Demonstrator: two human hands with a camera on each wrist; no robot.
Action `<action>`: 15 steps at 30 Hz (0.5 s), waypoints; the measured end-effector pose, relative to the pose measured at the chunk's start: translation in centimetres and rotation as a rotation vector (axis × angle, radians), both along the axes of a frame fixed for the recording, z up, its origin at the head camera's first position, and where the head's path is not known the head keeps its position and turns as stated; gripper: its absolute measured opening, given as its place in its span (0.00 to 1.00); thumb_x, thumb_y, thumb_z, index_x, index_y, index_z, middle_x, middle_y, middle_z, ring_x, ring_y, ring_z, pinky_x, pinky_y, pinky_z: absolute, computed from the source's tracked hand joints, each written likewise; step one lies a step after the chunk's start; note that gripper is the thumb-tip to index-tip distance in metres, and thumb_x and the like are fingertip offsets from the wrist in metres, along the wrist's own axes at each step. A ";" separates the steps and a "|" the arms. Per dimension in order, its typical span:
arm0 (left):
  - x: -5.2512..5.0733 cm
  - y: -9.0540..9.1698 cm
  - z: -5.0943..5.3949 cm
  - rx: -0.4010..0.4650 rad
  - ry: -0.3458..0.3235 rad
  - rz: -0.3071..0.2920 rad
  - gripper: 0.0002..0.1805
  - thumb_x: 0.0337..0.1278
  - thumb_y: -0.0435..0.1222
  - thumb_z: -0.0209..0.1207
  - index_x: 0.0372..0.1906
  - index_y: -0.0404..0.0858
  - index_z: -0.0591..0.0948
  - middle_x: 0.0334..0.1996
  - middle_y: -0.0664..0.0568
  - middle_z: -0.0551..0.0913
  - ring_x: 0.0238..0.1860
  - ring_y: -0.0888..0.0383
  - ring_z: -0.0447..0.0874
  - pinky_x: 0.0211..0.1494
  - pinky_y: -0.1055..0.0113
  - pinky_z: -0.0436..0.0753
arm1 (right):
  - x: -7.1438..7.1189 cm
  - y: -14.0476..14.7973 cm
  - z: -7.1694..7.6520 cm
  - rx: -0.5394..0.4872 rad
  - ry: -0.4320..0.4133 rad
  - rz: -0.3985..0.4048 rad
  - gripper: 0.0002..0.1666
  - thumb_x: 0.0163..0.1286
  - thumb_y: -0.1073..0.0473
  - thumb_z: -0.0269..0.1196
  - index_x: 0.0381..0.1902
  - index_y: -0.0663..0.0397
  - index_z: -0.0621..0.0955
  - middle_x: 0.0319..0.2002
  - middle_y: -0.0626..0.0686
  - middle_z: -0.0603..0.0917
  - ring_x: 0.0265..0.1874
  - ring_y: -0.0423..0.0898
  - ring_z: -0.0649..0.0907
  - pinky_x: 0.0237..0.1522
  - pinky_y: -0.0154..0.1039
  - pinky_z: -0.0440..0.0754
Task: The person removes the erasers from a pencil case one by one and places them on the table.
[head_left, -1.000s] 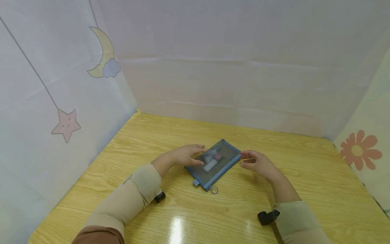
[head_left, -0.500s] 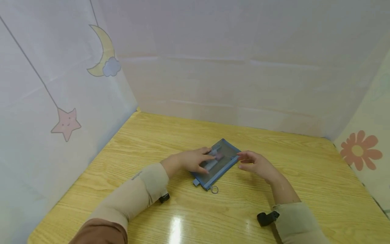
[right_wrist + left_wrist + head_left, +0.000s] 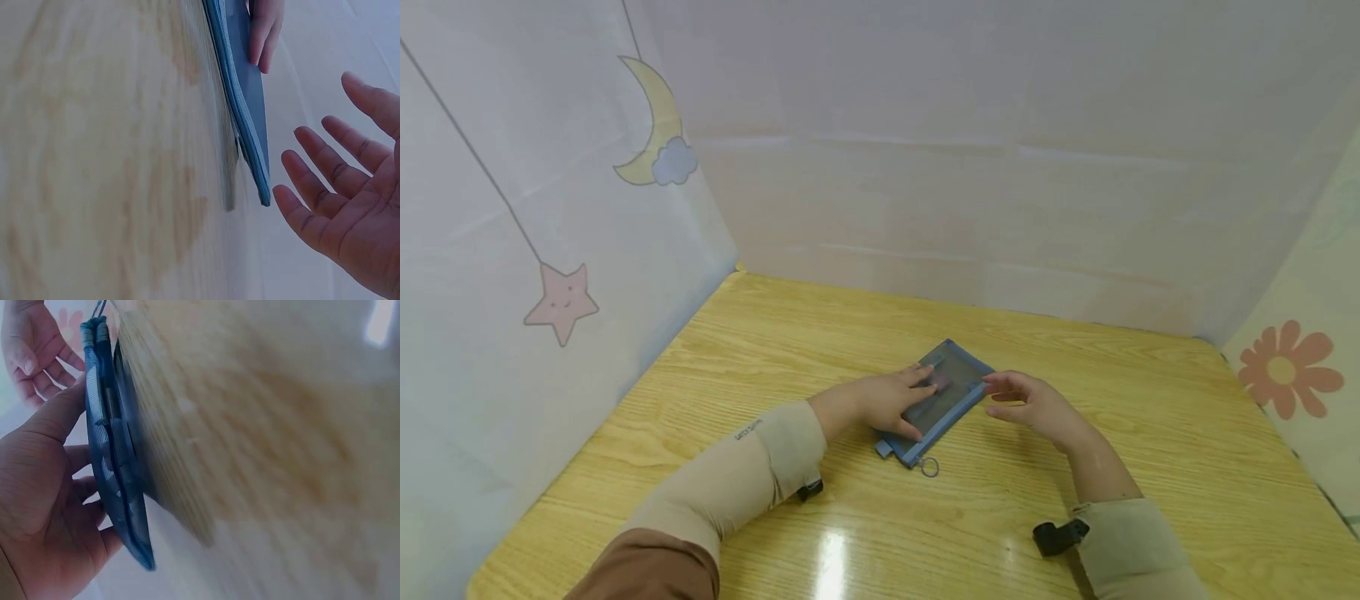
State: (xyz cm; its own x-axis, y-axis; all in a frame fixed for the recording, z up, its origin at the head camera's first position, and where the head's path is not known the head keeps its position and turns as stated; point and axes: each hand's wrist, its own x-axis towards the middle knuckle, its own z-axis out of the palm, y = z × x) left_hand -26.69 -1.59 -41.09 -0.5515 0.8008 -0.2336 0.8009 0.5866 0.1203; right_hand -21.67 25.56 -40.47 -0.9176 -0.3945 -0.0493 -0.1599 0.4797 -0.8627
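Grey see-through mesh pouch w/ blue fabric edging (image 3: 957, 377) lies flat nr the middle of the yellow wood-grain tabletop (image 3: 775, 325), set at an angle, one corner twd the person, one twd the back. L hand (image 3: 887, 402) rests on its L part, palm down, fingers spread & fairly straight, thumb twd the near edge; L wrist view shows the palm side up against the pouch. R hand (image 3: 1036, 408) is just beside the pouch's R corner, fingers loosely extended, thumb apart; R wrist view has a narrow gap b/w fingertips & pouch end. Thru the mesh, a small pinkish item (image 3: 939, 381) shows by the L fingertips; what it is, can't tell, & other contents are partly hidden under the hand. Small blue fabric tab (image 3: 884, 449) sticks out at the near end, & a thin round ring (image 3: 930, 477) hangs off the near corner onto the wood. Both forearms wear beige sleeves (image 3: 730, 471), each w/ a small black device at the wrist, the R one (image 3: 1058, 537) in fuller view. Pale cloth backdrop (image 3: 880, 192) stands behind; L side has a yellow moon (image 3: 662, 108) & pink star (image 3: 562, 302), R side an orange flower (image 3: 1288, 368).
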 end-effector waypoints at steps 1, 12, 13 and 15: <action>0.1 0.0 0.1 -0.003 0.001 0.006 0.48 0.52 0.63 0.50 0.71 0.42 0.50 0.72 0.46 0.38 0.71 0.50 0.37 0.69 0.61 0.51 | 0.0 0.0 0.0 -0.002 0.001 0.002 0.32 0.63 0.55 0.61 0.62 0.62 0.66 0.57 0.66 0.70 0.56 0.64 0.69 0.50 0.52 0.74; 0.9 0.4 0.7 -0.046 0.052 0.153 0.47 0.52 0.66 0.45 0.71 0.42 0.52 0.71 0.44 0.41 0.71 0.48 0.41 0.67 0.60 0.58 | 0.0 -0.1 -0.1 -0.012 0.019 0.012 0.32 0.63 0.57 0.62 0.62 0.62 0.67 0.57 0.67 0.70 0.55 0.64 0.70 0.49 0.49 0.75; 1.0 0.4 0.7 -0.050 0.058 0.176 0.47 0.52 0.66 0.45 0.71 0.41 0.53 0.71 0.44 0.41 0.71 0.48 0.41 0.66 0.59 0.59 | 0.0 -0.1 -0.1 -0.014 0.018 0.014 0.32 0.63 0.57 0.62 0.62 0.62 0.67 0.57 0.67 0.70 0.56 0.64 0.70 0.49 0.49 0.75; 1.0 0.6 0.6 -0.060 0.072 0.229 0.47 0.52 0.67 0.44 0.71 0.42 0.53 0.71 0.44 0.42 0.71 0.47 0.42 0.64 0.58 0.62 | 0.0 -0.2 0.0 -0.015 0.016 0.016 0.32 0.63 0.56 0.61 0.62 0.62 0.66 0.57 0.66 0.70 0.56 0.64 0.69 0.49 0.49 0.75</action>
